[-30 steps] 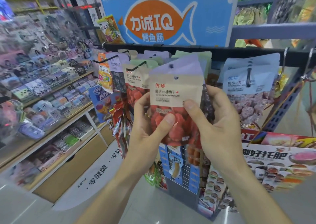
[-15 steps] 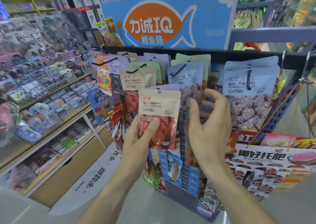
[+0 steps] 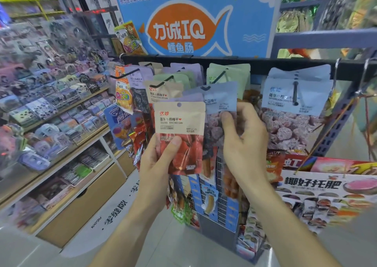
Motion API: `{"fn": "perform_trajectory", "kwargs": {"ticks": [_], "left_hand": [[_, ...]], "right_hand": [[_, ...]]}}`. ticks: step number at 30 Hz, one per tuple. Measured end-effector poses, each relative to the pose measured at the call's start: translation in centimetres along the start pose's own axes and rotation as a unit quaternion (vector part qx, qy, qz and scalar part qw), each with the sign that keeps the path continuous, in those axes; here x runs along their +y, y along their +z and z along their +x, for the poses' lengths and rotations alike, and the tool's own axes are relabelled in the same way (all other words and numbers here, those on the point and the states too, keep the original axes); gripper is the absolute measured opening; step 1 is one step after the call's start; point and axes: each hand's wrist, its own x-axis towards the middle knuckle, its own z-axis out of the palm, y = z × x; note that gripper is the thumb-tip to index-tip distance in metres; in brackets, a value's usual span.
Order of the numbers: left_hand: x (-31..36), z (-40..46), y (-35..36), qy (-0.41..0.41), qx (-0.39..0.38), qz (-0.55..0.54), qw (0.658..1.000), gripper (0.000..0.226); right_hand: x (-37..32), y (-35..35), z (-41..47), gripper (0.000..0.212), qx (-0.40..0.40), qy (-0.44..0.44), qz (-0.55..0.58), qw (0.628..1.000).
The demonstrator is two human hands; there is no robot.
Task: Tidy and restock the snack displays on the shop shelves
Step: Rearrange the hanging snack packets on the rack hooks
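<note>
At the centre of the frame we hold a beige-topped pouch of red dried fruit [image 3: 179, 138] upright in our left hand [image 3: 161, 160], its long axis vertical, hang hole at the top, thumb pinching its lower front. It hangs free in front of the rack, off any hook. Just right, our right hand [image 3: 244, 142] pinches a blue-topped pouch of purple fruit [image 3: 221, 111] still on its black hook [image 3: 206, 87]. Similar pouches [image 3: 295, 95] hang at right beneath the black rail [image 3: 255, 63].
</note>
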Motion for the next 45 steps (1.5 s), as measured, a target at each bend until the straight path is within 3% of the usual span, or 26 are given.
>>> {"fn": "perform_trajectory", "kwargs": {"ticks": [9, 11, 14, 19, 24, 39, 45], "left_hand": [[1.4, -1.9, -0.5, 0.041, 0.015, -0.083, 0.996, 0.034], [1.4, -2.7, 0.1, 0.030, -0.004, -0.084, 0.996, 0.041], [0.7, -3.9, 1.8, 0.015, -0.044, -0.059, 0.997, 0.024], [-0.3, -4.7, 5.0, 0.018, -0.091, -0.030, 0.995, 0.023], [0.2, -5.4, 7.0, 0.002, -0.127, -0.052, 0.991, 0.037], [-0.5, -4.7, 5.9, 0.009, -0.092, -0.015, 0.996, 0.027], [-1.3, -3.2, 6.6, -0.007, -0.075, 0.039, 0.996, 0.025]], "right_hand": [[-3.7, -1.3, -3.5, 0.009, -0.033, -0.061, 0.044, 0.997], [-3.6, -2.5, -4.5, 0.009, -0.003, -0.046, 0.039, 0.998], [-3.1, -5.3, -5.7, 0.008, 0.082, -0.005, 0.035, 0.996], [-3.4, -9.1, -5.2, 0.011, 0.196, 0.024, 0.022, 0.980], [-3.4, -9.9, -4.7, 0.015, 0.188, 0.033, 0.009, 0.982], [-3.2, -10.1, -3.2, 0.019, 0.198, 0.042, -0.031, 0.979], [-0.2, -9.8, 1.2, 0.033, 0.223, 0.044, -0.151, 0.962]]}}
